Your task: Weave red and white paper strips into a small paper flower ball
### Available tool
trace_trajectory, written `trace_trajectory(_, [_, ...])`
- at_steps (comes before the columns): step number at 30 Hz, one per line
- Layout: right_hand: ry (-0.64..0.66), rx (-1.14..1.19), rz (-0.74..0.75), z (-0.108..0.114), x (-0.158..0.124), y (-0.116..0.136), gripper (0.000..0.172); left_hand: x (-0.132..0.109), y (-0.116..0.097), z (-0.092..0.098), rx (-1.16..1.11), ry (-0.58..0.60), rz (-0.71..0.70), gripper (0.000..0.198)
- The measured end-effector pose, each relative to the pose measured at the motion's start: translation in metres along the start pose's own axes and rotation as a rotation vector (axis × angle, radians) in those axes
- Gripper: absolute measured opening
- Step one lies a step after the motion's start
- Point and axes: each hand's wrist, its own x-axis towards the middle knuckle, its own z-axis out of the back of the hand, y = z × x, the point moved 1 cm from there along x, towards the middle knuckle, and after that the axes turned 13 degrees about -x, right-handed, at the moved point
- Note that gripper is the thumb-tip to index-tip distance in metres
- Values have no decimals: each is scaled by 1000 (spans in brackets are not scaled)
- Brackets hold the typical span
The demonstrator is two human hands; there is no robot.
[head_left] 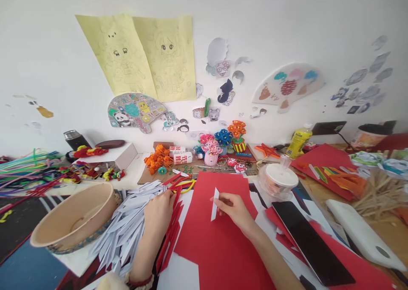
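My right hand point(234, 210) pinches a folded white paper strip point(215, 205) between thumb and fingers, holding it over a large red paper sheet point(219, 243). To the left, my left hand point(160, 210) is closed, its fingertips at the top of a row of folded red paper strips point(168, 243); they seem to grip one, though the back of the hand partly hides it. Beside that wrist spreads a heap of folded white paper strips point(123, 232). Scissors with yellow handles point(188, 188) lie just beyond my left fingers.
A beige bowl point(73, 217) stands at the left. On the right are a lidded cup with a straw point(280, 179), a black phone point(310, 243) and a white oblong device point(365, 234). Pipe-cleaner flowers point(210, 147) and a yellow bottle point(299, 141) line the back by the wall.
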Motion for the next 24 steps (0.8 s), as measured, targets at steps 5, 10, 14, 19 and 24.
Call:
trace_trajectory(5, [0, 8, 8, 0, 0, 2, 41, 1, 0, 0, -44, -95, -66, 23])
trace_trajectory(10, [11, 45, 36, -2, -4, 12, 41, -2, -22, -12, -118, -150, -232, 15])
trace_trajectory(14, [13, 72, 62, -4, -6, 19, 40, -11, -51, -33, -153, -195, -385, 19])
trace_trajectory(19, [-32, 83, 77, -6, -3, 18, 43, -24, -66, -50, -272, -243, -512, 24])
trace_trajectory(24, [-95, 68, 80, -6, 0, 13, 43, -28, -64, -52, -422, -259, -541, 25])
